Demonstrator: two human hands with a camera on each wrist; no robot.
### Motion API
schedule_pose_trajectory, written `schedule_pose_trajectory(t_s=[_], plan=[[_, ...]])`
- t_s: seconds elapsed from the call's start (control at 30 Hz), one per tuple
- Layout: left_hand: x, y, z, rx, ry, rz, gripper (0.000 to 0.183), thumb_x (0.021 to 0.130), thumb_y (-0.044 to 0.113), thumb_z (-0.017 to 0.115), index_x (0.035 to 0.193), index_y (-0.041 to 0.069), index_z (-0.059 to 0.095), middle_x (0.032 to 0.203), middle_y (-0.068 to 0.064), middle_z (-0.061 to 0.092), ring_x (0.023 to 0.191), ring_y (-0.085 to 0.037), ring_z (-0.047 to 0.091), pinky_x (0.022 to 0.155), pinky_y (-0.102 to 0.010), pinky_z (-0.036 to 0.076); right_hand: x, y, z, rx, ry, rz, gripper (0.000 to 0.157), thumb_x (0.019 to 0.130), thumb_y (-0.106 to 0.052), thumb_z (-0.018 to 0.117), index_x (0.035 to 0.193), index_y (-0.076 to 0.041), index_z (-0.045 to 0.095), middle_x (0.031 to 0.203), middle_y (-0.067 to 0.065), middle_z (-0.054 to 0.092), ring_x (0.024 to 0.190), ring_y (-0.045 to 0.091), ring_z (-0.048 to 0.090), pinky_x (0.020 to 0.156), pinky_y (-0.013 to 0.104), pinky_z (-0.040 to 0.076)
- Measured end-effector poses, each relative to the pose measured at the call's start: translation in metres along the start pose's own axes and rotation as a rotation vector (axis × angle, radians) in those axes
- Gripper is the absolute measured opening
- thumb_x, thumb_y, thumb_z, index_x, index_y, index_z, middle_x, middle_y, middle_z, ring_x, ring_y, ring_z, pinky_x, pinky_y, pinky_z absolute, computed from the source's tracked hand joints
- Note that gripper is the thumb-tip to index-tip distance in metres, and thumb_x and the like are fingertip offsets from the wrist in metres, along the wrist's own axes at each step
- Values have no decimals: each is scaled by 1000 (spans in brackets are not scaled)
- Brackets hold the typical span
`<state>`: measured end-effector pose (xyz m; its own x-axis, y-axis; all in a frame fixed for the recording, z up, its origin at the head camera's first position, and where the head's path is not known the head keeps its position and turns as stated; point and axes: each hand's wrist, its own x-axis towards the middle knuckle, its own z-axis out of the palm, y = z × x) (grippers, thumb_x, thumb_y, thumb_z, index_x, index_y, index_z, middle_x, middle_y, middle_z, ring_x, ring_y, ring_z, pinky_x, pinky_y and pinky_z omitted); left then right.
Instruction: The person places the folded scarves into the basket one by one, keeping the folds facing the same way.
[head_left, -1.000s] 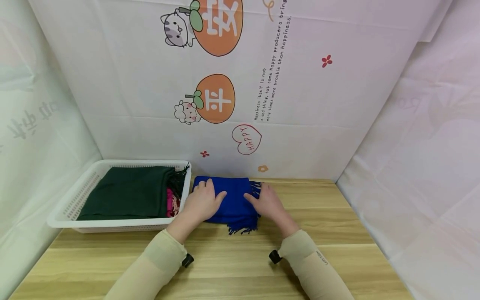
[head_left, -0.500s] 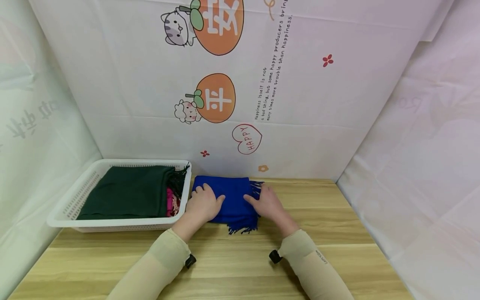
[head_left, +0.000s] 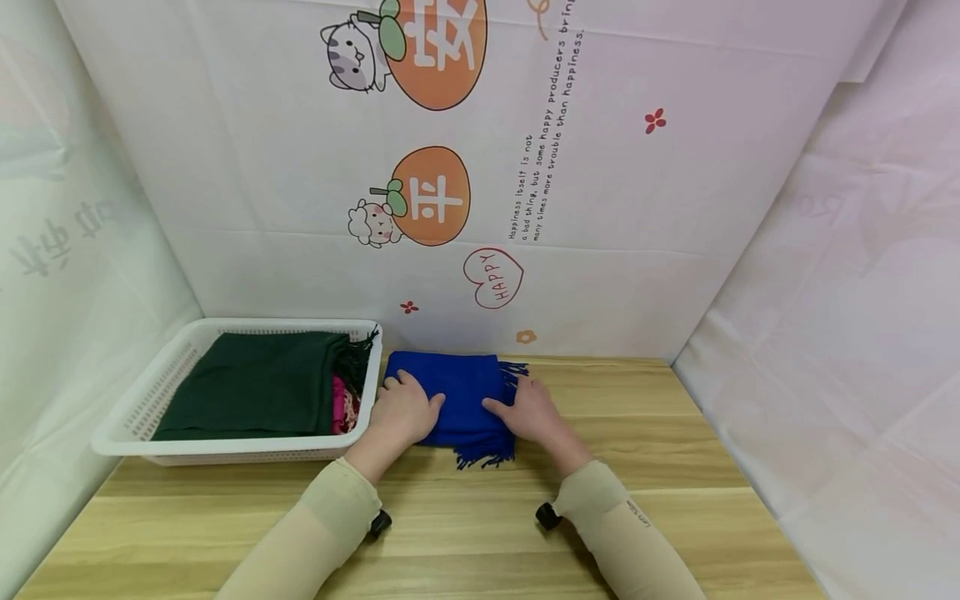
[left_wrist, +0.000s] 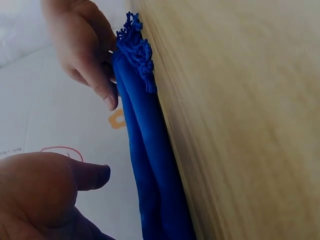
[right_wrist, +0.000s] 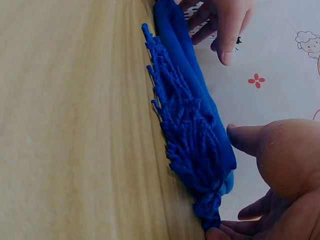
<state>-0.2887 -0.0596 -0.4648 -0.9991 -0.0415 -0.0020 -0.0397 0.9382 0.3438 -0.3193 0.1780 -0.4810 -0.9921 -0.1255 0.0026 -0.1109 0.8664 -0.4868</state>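
Note:
A folded blue scarf with fringe lies on the wooden table, its tassels at the right and near edges. At its left side my left hand reaches over the cloth, fingers relaxed and thumb extended. In the left wrist view that thumb of the left hand stands apart from the folded layers. Opposite it, my right hand is at the fringed right edge, thumb pointing inward over the cloth. The right wrist view has the fingertips of the right hand right at the end of the tassels.
Left of the scarf stands a white plastic basket. Inside lie a folded dark green scarf and a pink and red patterned cloth. A white printed backdrop rises behind the wooden table.
My left hand has drawn back a little toward the scarf's near left side. The right hand has shifted slightly inward and nearer. The scarf stays in place.

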Motion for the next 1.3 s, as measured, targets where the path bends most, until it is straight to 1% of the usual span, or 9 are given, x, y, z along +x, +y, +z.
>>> schedule_pose_trajectory(t_s=[0.2, 0.37, 0.47, 0.6, 0.83, 1.07, 1.3], plan=[[3, -3, -1, -30, -24, -24, 95, 115, 52, 57, 164, -22, 24, 160, -49, 39, 145, -59, 50, 112, -63, 52, 1, 0, 2, 43, -18, 0, 95, 108, -54, 71, 163, 16, 38, 166, 40, 41, 156, 55, 40, 124, 65, 40], [4, -3, -1, -50, -35, -37, 97, 115, 54, 56, 165, -22, 22, 161, -49, 38, 145, -59, 51, 113, -63, 52, 3, 1, 6, 116, -38, 0, 90, 108, -52, 71, 162, 13, 43, 164, 37, 46, 152, 53, 46, 122, 64, 43], [4, -4, 0, -44, -37, -34, 97, 115, 54, 56, 165, -22, 23, 161, -49, 38, 145, -58, 51, 114, -63, 51, 5, 1, 8, 129, -32, -12, 86, 107, -49, 73, 161, 13, 46, 161, 35, 51, 149, 50, 52, 120, 63, 46], [3, -4, 1, -27, -36, -21, 96, 115, 53, 56, 163, -23, 25, 161, -49, 39, 146, -59, 50, 115, -62, 51, 6, 1, 11, 117, -24, -27, 80, 107, -42, 77, 158, 13, 50, 158, 32, 56, 145, 48, 57, 118, 61, 49], [2, -5, 2, -10, -35, 4, 94, 115, 53, 56, 162, -23, 30, 159, -48, 41, 147, -59, 48, 118, -62, 47, 7, 2, 12, 108, -34, -33, 77, 105, -36, 79, 157, 13, 52, 157, 31, 58, 145, 48, 57, 118, 60, 49], [0, -4, 5, 4, -37, 14, 94, 115, 56, 55, 163, -21, 32, 160, -46, 43, 147, -57, 49, 119, -62, 47, 5, 5, 7, 90, -98, -20, 74, 106, -32, 79, 158, 12, 51, 159, 29, 57, 147, 47, 55, 119, 59, 48], [0, -7, 5, -19, -38, 26, 93, 114, 53, 59, 160, -24, 34, 156, -49, 44, 144, -59, 51, 116, -63, 49, 0, 4, -3, 74, -154, 3, 71, 107, -27, 77, 158, 13, 50, 160, 29, 55, 149, 48, 52, 121, 59, 46]])
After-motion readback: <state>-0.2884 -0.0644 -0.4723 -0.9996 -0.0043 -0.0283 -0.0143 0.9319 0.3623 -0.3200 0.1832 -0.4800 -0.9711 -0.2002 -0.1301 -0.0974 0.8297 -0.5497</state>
